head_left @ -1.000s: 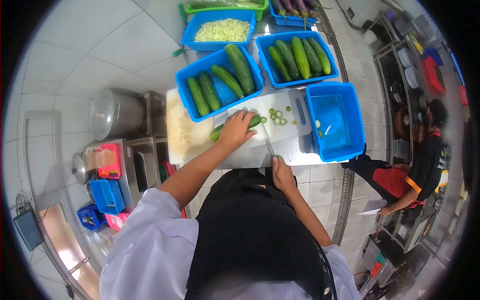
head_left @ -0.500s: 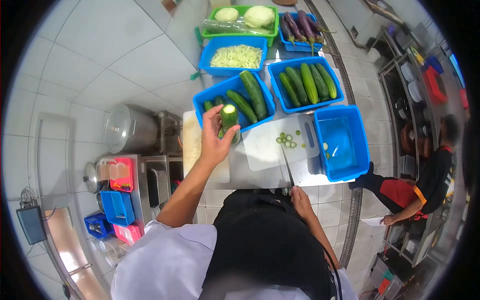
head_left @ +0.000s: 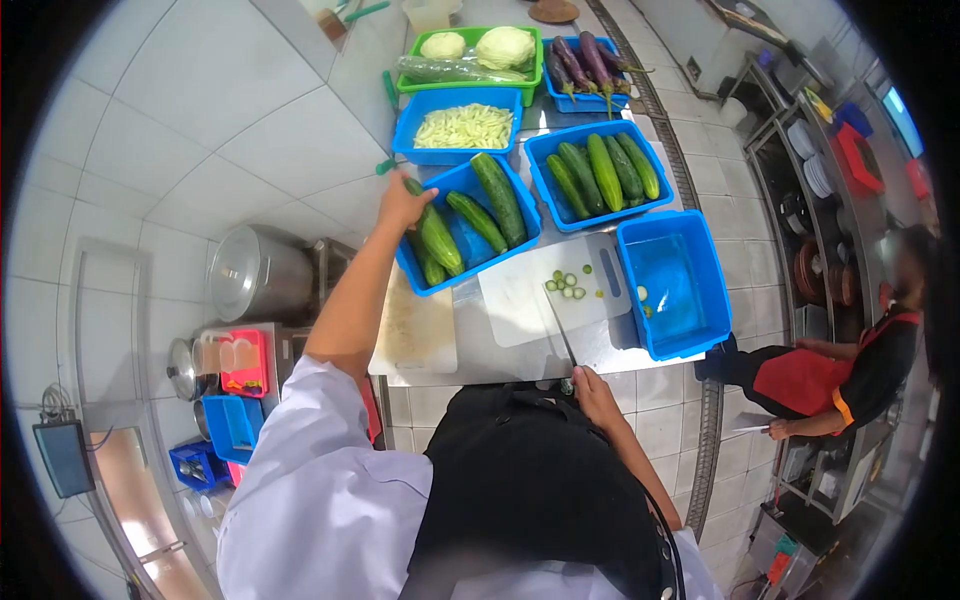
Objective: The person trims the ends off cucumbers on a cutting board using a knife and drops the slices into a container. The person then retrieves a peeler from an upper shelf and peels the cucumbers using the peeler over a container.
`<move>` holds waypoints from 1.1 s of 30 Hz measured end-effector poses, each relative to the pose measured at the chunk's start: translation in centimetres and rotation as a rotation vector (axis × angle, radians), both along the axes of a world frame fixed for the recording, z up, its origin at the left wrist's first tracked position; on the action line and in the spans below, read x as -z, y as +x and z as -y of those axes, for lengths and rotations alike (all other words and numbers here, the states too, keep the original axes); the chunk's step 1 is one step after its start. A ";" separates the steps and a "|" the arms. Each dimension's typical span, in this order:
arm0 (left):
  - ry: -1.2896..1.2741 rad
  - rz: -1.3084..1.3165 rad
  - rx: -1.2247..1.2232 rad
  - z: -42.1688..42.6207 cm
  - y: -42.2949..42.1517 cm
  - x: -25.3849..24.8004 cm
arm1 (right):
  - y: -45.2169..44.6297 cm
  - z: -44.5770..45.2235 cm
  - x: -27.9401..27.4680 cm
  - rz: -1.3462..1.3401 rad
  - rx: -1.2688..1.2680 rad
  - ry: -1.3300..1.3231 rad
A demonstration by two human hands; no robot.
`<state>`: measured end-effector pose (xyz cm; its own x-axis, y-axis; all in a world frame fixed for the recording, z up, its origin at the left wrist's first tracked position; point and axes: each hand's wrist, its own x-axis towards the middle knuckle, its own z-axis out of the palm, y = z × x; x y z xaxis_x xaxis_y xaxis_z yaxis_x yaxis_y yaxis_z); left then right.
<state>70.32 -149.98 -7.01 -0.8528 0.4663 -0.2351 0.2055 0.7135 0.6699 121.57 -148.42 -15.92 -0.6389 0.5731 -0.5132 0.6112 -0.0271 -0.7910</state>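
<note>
At the left side of a blue tray [head_left: 527, 262], my left hand [head_left: 402, 203] has its fingers round the upper end of a cucumber [head_left: 438, 240]. Other cucumbers lie in that tray, including a large dark one [head_left: 498, 200]. My right hand [head_left: 594, 392] is closed on the handle of a knife [head_left: 563, 335] near the table's front edge. The knife's tip points at small cucumber slices [head_left: 569, 281] on a white cutting board [head_left: 510, 300]. To the right, a blue tub [head_left: 685, 280] holds a few small pieces at its left side.
Behind are a tray of whole cucumbers [head_left: 605, 175], a tray of pale cut strips [head_left: 463, 127], a green tray [head_left: 535, 65] with cabbages, and eggplants [head_left: 590, 65]. A second board [head_left: 415, 330] lies at left. A person [head_left: 850, 360] stands at right, holding paper.
My left hand has gone from the board, lifting a cucumber, to the tray at the left. My right hand still holds the knife low over the board. The other person has shifted slightly.
</note>
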 end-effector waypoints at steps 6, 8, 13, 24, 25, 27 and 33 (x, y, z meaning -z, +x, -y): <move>-0.160 -0.433 0.110 0.0 4.7 1.5 | 0.4 0.6 -1.2 0.051 0.012 -0.074; -0.175 -0.440 0.165 -0.1 5.9 3.0 | 0.7 0.5 -1.5 0.057 0.016 -0.081; -0.210 -0.364 0.212 -0.6 5.1 6.9 | 1.6 0.5 -0.1 0.047 0.054 -0.069; -0.247 -0.339 0.286 -3.7 5.8 5.6 | 1.9 0.3 -0.5 0.022 0.012 -0.133; -0.460 -0.369 0.352 -4.5 5.8 4.2 | 2.1 0.3 -0.3 0.042 -0.011 -0.138; -0.771 -0.580 0.440 -5.9 6.7 0.9 | 2.2 -0.2 -0.2 0.048 -0.033 -0.133; 0.002 -0.052 0.580 -18.4 11.4 0.7 | 2.8 -0.7 -1.4 -0.027 0.019 -0.168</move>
